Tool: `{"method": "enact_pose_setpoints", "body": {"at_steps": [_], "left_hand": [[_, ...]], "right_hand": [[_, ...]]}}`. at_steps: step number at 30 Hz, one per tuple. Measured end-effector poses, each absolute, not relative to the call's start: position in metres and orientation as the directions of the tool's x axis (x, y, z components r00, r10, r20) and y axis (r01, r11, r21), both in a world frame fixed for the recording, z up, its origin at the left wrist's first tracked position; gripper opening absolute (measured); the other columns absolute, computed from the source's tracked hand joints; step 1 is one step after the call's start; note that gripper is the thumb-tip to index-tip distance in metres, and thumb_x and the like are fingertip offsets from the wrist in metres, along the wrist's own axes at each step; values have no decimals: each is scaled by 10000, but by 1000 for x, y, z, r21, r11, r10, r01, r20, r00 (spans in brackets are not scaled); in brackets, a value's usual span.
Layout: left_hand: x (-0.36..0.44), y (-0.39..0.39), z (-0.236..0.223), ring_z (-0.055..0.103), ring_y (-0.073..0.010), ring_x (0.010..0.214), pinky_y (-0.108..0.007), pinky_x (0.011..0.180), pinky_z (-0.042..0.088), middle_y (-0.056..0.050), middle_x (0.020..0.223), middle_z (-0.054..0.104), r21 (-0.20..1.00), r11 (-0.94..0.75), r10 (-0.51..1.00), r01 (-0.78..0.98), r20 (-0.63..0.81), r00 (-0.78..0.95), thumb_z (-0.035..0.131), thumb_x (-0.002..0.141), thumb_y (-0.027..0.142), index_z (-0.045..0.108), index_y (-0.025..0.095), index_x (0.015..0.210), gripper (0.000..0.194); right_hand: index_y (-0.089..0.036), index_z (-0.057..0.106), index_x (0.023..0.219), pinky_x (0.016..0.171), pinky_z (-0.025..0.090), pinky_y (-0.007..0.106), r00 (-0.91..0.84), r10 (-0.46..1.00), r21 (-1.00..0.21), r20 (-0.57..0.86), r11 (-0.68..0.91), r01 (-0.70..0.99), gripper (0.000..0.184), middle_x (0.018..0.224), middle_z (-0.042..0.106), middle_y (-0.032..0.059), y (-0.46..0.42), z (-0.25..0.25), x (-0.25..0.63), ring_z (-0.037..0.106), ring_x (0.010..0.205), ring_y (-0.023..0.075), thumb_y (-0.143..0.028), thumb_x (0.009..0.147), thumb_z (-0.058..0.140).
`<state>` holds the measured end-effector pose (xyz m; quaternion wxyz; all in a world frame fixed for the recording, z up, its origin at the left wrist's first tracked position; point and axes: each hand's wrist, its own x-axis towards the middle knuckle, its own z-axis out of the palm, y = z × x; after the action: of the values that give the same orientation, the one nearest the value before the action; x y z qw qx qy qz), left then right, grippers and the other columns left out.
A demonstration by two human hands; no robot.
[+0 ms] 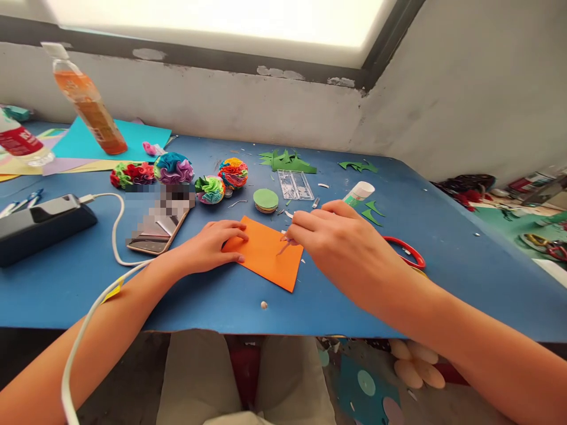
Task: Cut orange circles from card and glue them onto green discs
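Orange paper (268,254) flat, long axis toward lower right — left hand (211,243) spread on it; right hand (330,236) grip pinching thin stick (283,248).

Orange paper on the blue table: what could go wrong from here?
1. The left hand pins only one edge of the orange paper, so it may pivot while the right hand works its thin tool.
2. The paper's near corner lies close to the table edge; a nudge could slide it off.
3. The white cable runs by the left forearm and might snag, dragging the phone.
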<state>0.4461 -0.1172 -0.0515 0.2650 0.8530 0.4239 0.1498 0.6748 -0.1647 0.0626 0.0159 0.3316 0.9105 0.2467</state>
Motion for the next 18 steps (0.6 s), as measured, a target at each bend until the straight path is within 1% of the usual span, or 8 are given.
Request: {"method": "enact_pose_setpoints", "body": {"at_steps": [2, 3, 5, 7, 8, 10, 14, 18], "left_hand": [[446, -117, -52, 395, -278, 1315, -455, 1107, 263, -104, 1372, 504, 577, -502, 803, 644, 36, 594, 612, 798, 457, 624, 207, 1138, 422], [446, -117, -52, 399, -278, 1312, -455, 1106, 265, -105, 1372, 504, 576, -504, 804, 644, 40, 594, 614, 798, 452, 625, 206, 1137, 419], [446, -117, -53, 408, -278, 1305, -455, 1103, 270, -106, 1370, 506, 573, -510, 803, 642, 50, 594, 617, 798, 438, 628, 205, 1132, 408], [445, -116, -53, 416, -279, 1299, -454, 1100, 276, -104, 1368, 508, 573, -513, 803, 639, 57, 594, 618, 798, 435, 630, 208, 1130, 402], [445, -116, -54, 420, -280, 1295, -454, 1098, 279, -101, 1367, 509, 573, -515, 802, 637, 60, 594, 619, 796, 436, 631, 212, 1128, 401], [445, -116, -53, 429, -284, 1288, -455, 1094, 285, -97, 1365, 511, 574, -518, 801, 634, 65, 595, 619, 793, 439, 632, 219, 1126, 399], [445, -116, -52, 433, -290, 1284, -459, 1093, 283, -100, 1367, 509, 581, -508, 804, 635, 57, 591, 616, 792, 440, 636, 217, 1123, 399], [445, -117, -49, 420, -284, 1297, -456, 1100, 272, -106, 1380, 498, 589, -498, 806, 636, 44, 590, 620, 791, 430, 635, 209, 1123, 399]], "right_hand": [[-162, 617, 748, 708, 364, 298, -771, 625, 431, 122, 666, 609, 336, 727, 594, 15, -159, 63, 675, 517, 587, 149, 104, 657, 433], [-165, 627, 761, 684, 371, 289, -764, 635, 403, 111, 674, 619, 332, 740, 609, 15, -155, 63, 676, 535, 607, 153, 97, 667, 446], [-175, 646, 791, 603, 371, 262, -756, 649, 311, 87, 703, 639, 336, 772, 640, 11, -147, 63, 679, 569, 643, 153, 91, 680, 473], [-184, 668, 838, 548, 369, 241, -771, 631, 195, 82, 749, 633, 363, 824, 671, 3, -139, 62, 684, 600, 669, 140, 90, 698, 477], [-189, 678, 856, 544, 380, 235, -788, 609, 144, 89, 775, 615, 372, 857, 685, 2, -135, 62, 687, 615, 685, 135, 85, 714, 470], [-198, 695, 876, 573, 418, 234, -820, 561, 80, 116, 817, 570, 366, 915, 702, 8, -127, 61, 693, 640, 717, 133, 49, 763, 449], [-200, 716, 864, 614, 469, 249, -827, 541, 48, 154, 832, 553, 337, 919, 720, 22, -114, 60, 700, 661, 734, 147, -32, 833, 426], [-190, 715, 856, 625, 483, 261, -820, 556, 76, 139, 819, 568, 346, 897, 719, 27, -113, 59, 702, 662, 737, 162, -13, 836, 418]]}}
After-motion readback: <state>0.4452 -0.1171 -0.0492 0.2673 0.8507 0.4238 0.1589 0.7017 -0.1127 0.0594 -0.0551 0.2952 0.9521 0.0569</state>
